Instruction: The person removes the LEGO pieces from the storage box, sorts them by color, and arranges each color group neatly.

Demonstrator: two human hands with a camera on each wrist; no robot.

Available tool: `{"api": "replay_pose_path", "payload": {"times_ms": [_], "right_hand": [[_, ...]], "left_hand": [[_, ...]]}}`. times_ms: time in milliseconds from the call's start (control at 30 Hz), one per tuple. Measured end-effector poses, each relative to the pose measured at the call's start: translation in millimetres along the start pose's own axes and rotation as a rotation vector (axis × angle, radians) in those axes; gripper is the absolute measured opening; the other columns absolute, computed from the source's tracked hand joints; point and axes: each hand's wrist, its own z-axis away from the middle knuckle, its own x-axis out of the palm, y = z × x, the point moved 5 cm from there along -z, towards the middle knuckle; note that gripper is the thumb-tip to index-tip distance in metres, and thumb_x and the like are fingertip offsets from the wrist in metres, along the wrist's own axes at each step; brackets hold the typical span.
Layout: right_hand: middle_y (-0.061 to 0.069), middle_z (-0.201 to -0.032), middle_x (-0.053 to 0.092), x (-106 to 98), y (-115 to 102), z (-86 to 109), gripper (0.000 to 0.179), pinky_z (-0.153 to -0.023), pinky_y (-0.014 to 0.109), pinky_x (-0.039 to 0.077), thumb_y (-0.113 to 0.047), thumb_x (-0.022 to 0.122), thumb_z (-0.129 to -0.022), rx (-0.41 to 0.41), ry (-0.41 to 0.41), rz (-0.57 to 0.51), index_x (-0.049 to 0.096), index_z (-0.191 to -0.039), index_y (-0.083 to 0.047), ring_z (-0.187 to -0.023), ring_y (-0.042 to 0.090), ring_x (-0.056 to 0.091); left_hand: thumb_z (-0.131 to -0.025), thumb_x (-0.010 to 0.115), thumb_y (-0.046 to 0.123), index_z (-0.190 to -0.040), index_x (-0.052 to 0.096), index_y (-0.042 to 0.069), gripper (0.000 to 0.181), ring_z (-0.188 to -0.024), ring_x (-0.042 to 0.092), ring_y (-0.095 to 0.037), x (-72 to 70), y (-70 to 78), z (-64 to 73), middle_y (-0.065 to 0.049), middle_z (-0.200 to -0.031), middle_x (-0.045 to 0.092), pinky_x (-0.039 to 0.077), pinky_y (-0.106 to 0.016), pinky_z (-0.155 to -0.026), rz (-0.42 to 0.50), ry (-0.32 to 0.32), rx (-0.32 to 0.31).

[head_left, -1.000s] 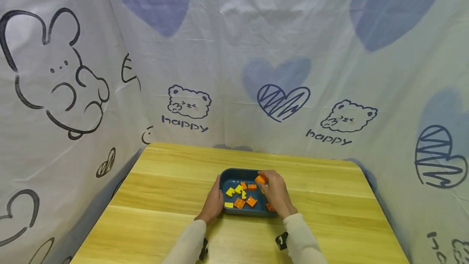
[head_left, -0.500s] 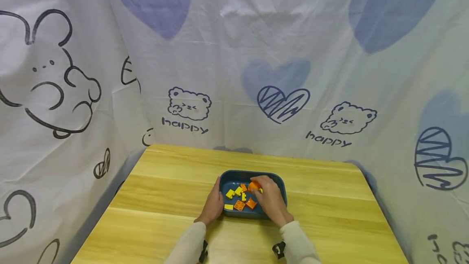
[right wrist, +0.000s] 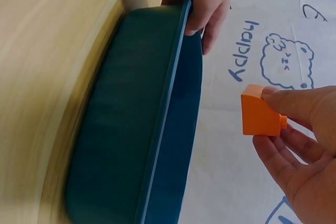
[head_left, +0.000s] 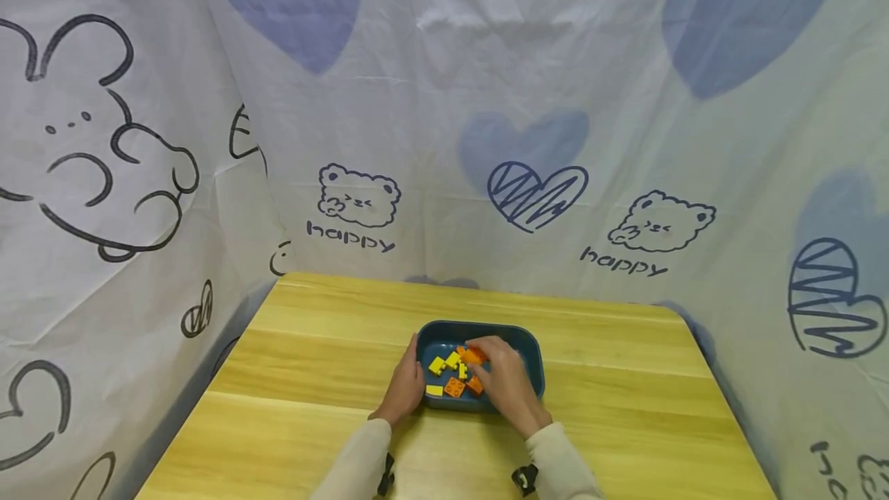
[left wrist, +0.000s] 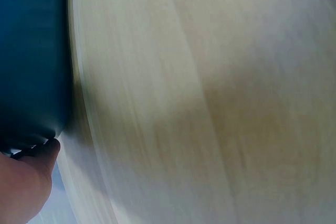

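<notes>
A dark blue tray [head_left: 482, 406] with rounded corners sits on the table. My left hand [head_left: 404, 384] holds its left end, the thumb at the rim and the fingers along the outer wall. Over the tray, my right hand [head_left: 512, 386] pinches an orange toy building block [right wrist: 260, 113] between thumb and fingertips. One side of that block curves, and a stud shows toward the palm in the right wrist view. Below lie several loose blocks, among them a yellow block [head_left: 434, 390] and an orange studded block [head_left: 454, 387]. My right hand hides part of the tray's inside.
The wooden table [head_left: 333, 346] extends around the tray on all sides. A white cloth [head_left: 444, 253] printed with hearts and bears hangs behind the table and at both sides.
My right hand has moved left from the tray's right side toward its middle, carrying the orange block. My left hand has stayed at the tray's left end.
</notes>
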Motion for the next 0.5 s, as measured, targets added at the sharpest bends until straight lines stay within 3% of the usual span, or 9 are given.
{"api": "replay_pose_path", "payload": {"times_ms": [267,500], "right_hand": [[0.012,-0.112,0.073,8,-10,7.0,0.036,-0.082,0.04,0.062,0.002,0.087,-0.079,-0.059,-0.01,-0.004,0.076,-0.113,-0.001,-0.097,0.025,0.071],[0.013,-0.105,0.074,13,-16,10.7,0.033,-0.081,0.04,0.062,0.004,0.089,-0.076,-0.084,0.018,0.02,0.075,-0.106,-0.001,-0.093,0.025,0.071]], "left_hand": [[-0.103,0.036,-0.009,-0.157,0.021,-0.017,0.056,-0.149,0.028,-0.05,-0.9,0.6,1.5,-0.036,-0.162,0.025,0.024,-0.061,-0.122,-0.007,0.0,-0.001],[-0.103,0.037,-0.01,-0.156,0.022,-0.018,0.056,-0.146,0.032,-0.051,-1.3,2.5,0.7,-0.038,-0.159,0.029,0.027,-0.061,-0.12,-0.029,0.017,0.039]]}}
